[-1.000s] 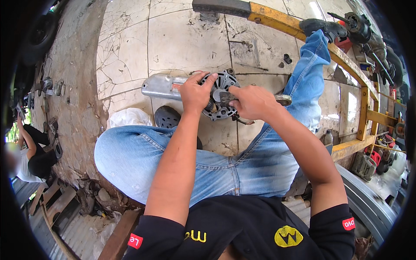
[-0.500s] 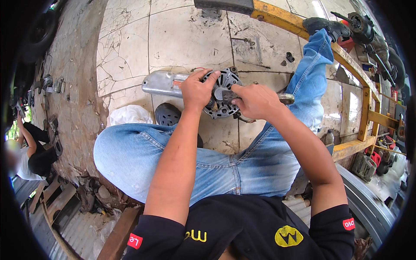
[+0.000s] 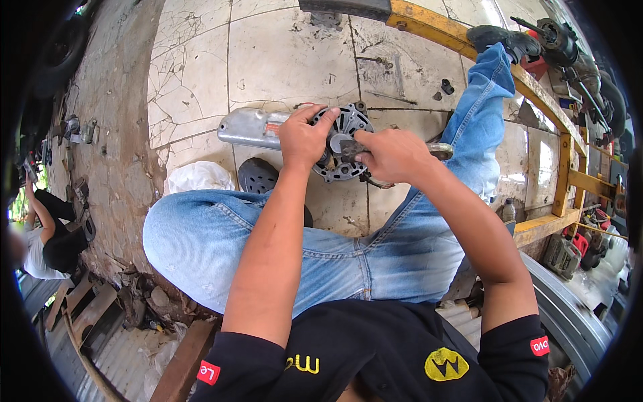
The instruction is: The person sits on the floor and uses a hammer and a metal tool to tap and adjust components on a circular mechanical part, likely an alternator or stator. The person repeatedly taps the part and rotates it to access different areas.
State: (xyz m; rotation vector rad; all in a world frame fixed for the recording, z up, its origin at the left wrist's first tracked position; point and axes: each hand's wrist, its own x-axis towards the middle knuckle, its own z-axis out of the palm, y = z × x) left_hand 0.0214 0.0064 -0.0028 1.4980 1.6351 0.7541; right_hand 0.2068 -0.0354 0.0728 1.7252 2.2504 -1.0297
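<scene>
On the tiled floor between my legs sits an alternator (image 3: 347, 121), a round, vented grey metal housing with a hub in its middle. My left hand (image 3: 303, 139) grips its left side, thumb and fingers curled over the face. My right hand (image 3: 396, 155) is closed around a stubby, worn tool (image 3: 439, 151). Its flat, dull metal end lies against or just over the hub; whether they touch I cannot tell. The tool's other end sticks out to the right of my fist. A long silver metal cover (image 3: 249, 128) lies left of the alternator, partly hidden by my left hand.
A dark clog (image 3: 258, 175) and white plastic bag (image 3: 199, 177) lie near my bent left leg. My right leg (image 3: 479, 114) stretches towards a yellow metal frame (image 3: 435, 29). Small parts (image 3: 447, 87) and a bolt are on the tiles. Another person (image 3: 45, 251) sits at far left.
The tool's flat end has shifted slightly to the right and tilted over the hub. My left hand stays on the alternator.
</scene>
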